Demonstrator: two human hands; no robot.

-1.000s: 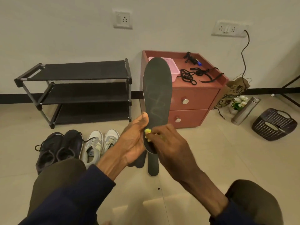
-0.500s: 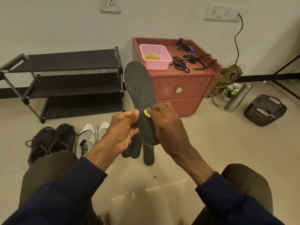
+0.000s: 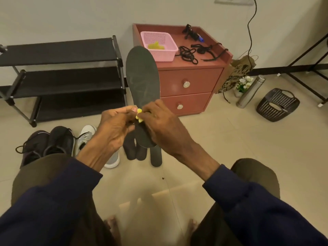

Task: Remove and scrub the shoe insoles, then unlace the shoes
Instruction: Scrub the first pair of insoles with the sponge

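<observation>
Insole is upright above the floor, left hand pinching its edge mid-length, right hand pinching a yellow pad against it; likely light and floppy, so hold close to the scrubbed spot.

Readable text: none in the head view.
Paper bag: at two o'clock, just beside the red cabinet; dark print covers its side, too blurred to make out as letters.
Insole: at twelve o'clock; faint pale marks on its dark face, and no characters can be told.
</observation>
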